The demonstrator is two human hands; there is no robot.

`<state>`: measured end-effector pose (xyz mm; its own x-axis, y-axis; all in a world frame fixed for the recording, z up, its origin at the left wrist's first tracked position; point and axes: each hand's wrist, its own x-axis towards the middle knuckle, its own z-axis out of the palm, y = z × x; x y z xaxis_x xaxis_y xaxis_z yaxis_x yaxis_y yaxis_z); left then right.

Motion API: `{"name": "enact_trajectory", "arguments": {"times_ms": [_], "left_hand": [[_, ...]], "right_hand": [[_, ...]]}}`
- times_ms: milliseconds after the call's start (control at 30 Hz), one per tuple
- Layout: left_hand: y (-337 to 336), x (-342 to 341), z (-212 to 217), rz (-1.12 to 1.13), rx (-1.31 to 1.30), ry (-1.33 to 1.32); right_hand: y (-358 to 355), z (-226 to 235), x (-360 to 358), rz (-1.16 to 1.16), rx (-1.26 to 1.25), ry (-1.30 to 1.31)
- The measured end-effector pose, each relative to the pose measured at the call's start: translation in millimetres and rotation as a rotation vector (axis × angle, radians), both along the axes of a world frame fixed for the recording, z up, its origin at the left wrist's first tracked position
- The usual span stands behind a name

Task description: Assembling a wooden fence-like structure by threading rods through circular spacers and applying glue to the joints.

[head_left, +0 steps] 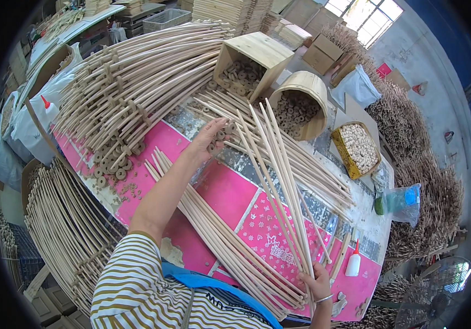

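My left hand [208,135] is closed around several small wooden rings [229,129], beside the upper ends of a fanned bunch of long wooden rods [282,175]. The lower ends of that bunch are in my right hand [320,285], its fingers wrapped round them near the table's front edge. From there the rods slant up and away, their far ends spread apart. Under my left forearm lies another row of wooden rods [219,225]. More loose rods [312,170] rest beyond the held bunch.
A wooden box [271,52] and a wooden bucket [317,88], both tipped on their sides, hold brown rings. A yellow box [343,156] contains pale wooden pieces. Rods fitted with rings [153,66] are piled at left. A red-tipped white glue bottle [353,263] stands at right.
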<state>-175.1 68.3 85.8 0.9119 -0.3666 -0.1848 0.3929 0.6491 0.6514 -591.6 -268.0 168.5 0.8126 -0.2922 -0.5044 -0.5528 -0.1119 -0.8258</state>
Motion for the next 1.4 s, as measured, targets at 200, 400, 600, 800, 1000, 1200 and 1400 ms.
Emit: {"name": "enact_trajectory", "arguments": {"times_ms": [200, 400, 600, 800, 1000, 1200, 1400], "left_hand": [[1.0, -3.4, -17.0, -0.089, -0.212, 0.002], [9.0, -6.6, -13.8, -0.052, -0.020, -0.061], [15.8, -6.5, -11.7, -0.040, 0.102, -0.120], [17.7, -5.4, -15.6, -0.048, 0.255, -0.129], [3.2, -20.2, 3.6, -0.157, 0.200, -0.054], [-19.8, -25.8, 27.0, -0.012, 0.159, -0.081], [3.5, -13.1, 26.6, -0.168, 0.149, -0.174]], "right_hand": [[0.5, 0.5, -0.6, -0.002, 0.009, 0.013], [2.9, 3.2, 1.5, -0.007, 0.018, 0.038], [4.4, 4.4, 6.0, 0.027, -0.002, 0.062], [5.0, -1.5, 7.8, 0.048, 0.000, -0.005], [5.6, -1.9, 24.0, 0.098, -0.060, -0.013], [2.4, 12.9, 62.0, 0.116, -0.123, -0.131], [-1.0, 20.0, 67.5, 0.161, -0.045, -0.093]]}}
